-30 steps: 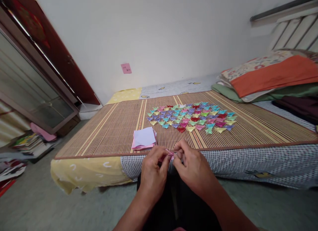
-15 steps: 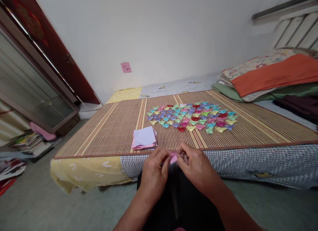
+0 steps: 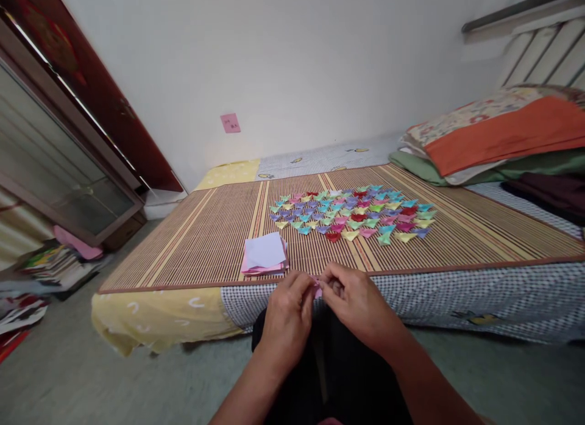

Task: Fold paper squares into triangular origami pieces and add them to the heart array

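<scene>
Between the fingertips of both hands is a small folded piece of pink paper point(image 3: 317, 288), partly covered by the fingers. My left hand point(image 3: 291, 306) is closed and pinches its left side. From the right, my right hand point(image 3: 350, 297) pinches the other side, thumb and forefinger together. Both hands are held above my lap, at the front edge of the bed. Just beyond my left hand lies a stack of square paper sheets point(image 3: 264, 253), white on top with pink below. Farther back, rows of small folded paper shapes point(image 3: 351, 214) in many colours cover part of the mat.
A striped bamboo mat point(image 3: 196, 230) covers the bed. Folded bedding point(image 3: 498, 138) and dark cloth point(image 3: 548, 196) lie at the right. A pink note point(image 3: 230, 123) is on the wall. Piled books point(image 3: 52, 263) stand on the floor at left, near a glass-fronted cabinet point(image 3: 68, 150).
My hands have drawn slightly closer together around the pink paper, and less of it shows between the fingers. The stack and the folded shapes stay in place.
</scene>
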A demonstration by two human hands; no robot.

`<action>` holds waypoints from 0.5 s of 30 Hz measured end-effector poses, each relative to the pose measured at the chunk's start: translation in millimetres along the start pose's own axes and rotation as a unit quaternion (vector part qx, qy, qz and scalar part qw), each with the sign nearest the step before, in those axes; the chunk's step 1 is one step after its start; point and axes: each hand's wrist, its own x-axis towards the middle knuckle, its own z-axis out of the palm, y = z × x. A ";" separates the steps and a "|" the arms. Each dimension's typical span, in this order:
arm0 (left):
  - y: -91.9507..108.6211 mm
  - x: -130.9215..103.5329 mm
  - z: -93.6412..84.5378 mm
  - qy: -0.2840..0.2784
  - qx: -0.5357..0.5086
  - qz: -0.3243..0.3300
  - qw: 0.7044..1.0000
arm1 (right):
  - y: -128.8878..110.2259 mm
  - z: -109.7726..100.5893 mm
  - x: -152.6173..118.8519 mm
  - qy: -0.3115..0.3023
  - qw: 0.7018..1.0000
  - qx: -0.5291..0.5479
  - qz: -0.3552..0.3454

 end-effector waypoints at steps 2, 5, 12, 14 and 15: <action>-0.8 0.7 -0.3 -0.006 -0.025 -0.008 1.000 | 0.4 -1.5 0.2 -0.006 1.000 0.001 0.006; -2.3 1.1 0.1 -0.004 -0.064 -0.025 0.998 | 2.9 -2.6 0.3 -0.003 1.000 -0.001 0.016; -7.7 2.0 4.3 0.028 -0.082 -0.022 0.996 | 8.0 -3.8 -2.6 0.020 0.999 0.023 0.017; -8.6 2.7 4.9 0.041 -0.083 -0.028 0.995 | 6.5 -4.4 -4.7 0.026 1.000 0.015 0.000; -8.9 3.2 5.0 0.046 -0.085 -0.031 0.995 | 5.7 -4.5 -6.0 0.023 0.999 0.005 -0.021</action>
